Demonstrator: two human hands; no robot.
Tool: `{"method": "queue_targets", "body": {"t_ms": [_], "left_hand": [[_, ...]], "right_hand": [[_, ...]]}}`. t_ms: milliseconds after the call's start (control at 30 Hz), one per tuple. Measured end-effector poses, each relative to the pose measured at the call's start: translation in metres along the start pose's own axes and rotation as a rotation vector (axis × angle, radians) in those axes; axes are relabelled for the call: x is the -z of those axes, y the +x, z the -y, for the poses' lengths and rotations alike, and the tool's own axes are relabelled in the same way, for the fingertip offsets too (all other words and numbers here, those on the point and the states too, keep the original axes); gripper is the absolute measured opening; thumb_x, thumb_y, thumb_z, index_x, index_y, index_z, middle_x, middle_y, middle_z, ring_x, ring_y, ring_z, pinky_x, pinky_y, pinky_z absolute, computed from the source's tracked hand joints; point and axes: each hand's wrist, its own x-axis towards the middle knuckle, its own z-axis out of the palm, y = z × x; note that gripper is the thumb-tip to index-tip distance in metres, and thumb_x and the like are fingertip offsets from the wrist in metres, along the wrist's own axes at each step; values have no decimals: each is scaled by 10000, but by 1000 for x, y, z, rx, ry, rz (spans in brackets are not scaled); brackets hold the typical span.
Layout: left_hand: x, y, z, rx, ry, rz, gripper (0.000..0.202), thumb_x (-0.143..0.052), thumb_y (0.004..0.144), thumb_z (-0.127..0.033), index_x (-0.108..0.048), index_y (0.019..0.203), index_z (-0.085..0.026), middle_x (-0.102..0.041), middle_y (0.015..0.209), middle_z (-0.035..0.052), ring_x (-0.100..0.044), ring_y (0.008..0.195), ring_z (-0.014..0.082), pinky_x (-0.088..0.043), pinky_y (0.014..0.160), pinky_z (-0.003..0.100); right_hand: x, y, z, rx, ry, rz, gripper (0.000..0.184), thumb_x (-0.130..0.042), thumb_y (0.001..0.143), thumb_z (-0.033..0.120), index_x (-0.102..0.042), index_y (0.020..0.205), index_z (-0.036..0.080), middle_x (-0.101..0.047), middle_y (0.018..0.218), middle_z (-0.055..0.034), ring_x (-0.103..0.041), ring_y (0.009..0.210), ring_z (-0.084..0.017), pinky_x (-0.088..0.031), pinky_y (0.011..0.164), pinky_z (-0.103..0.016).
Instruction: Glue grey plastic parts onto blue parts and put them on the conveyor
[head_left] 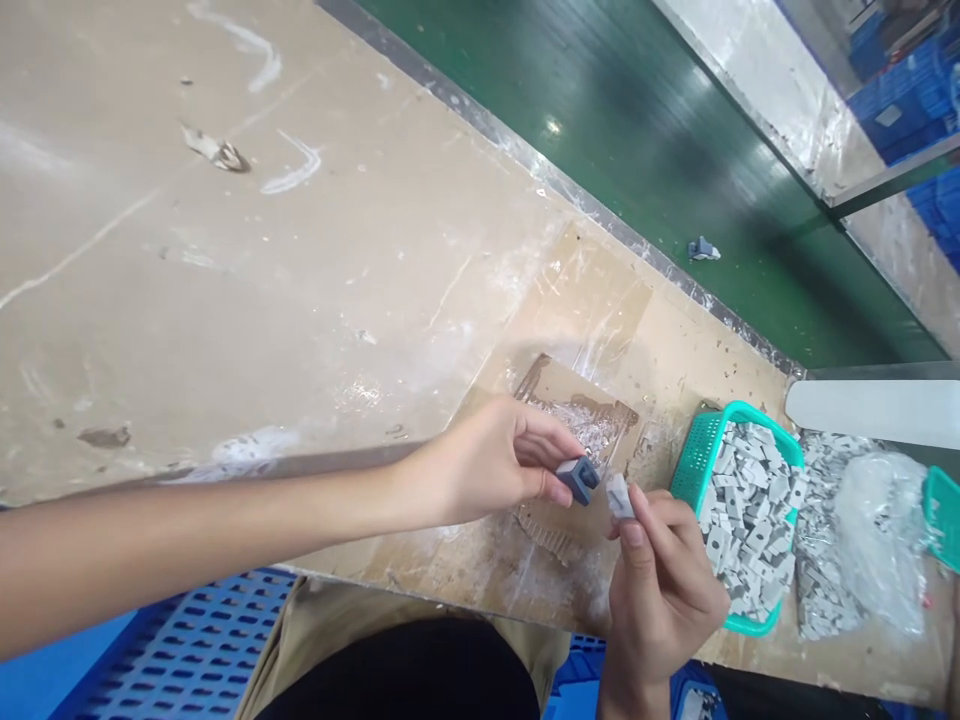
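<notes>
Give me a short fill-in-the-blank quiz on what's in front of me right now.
The dark part is pinched in the ____ hand.
The right hand holds a light ____ piece.
The teal basket sits to that hand's ____.
A stray part lies on the ____ belt.
Missing: left; grey; right; green.

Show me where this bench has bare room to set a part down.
The widest bare stretch is the tan bench top left of the left hand, up to the green belt. A smaller patch lies on the taped cardboard above both hands. Crowded: around the teal basket, the clear bag and the right hand.
</notes>
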Motion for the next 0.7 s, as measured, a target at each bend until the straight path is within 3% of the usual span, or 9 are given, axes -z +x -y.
{"method": "queue_targets", "body": {"t_ms": [200,467,600,700], "left_hand": [[-7,-4,-2,-22,-53,48,182,-663,727,-21,-756,784,-167,-755,757,6,-707,690,124,-568,724,213],[-8,-9,-1,-60,87,-70,98,-697,724,-86,-719,792,-153,-756,794,40,-719,769,180,-569,728,257],[-4,-5,4,-9,90,-100,124,-736,707,-94,-701,817,-139,-755,796,54,-715,771,175,-545,695,231],[2,-1,2,80,-31,-71,166,-801,703,-169,-719,840,-124,-737,751,46,-679,684,129,-514,636,185]], "right_hand": [[3,2,5,30,-33,129,413,-620,913,55,-717,1212,322,-615,838,-27,-580,735,-159,-495,610,-326],[-6,-3,9,84,-125,184,534,-561,906,-16,-657,1307,323,-642,890,-35,-607,745,-155,-532,600,-306],[-5,1,11,68,-195,251,578,-513,923,-32,-598,1376,317,-660,897,-31,-634,784,-141,-563,665,-275],[-1,16,8,-7,-221,370,463,-555,965,86,-617,1356,327,-699,985,-39,-678,896,-150,-591,766,-272]]}}
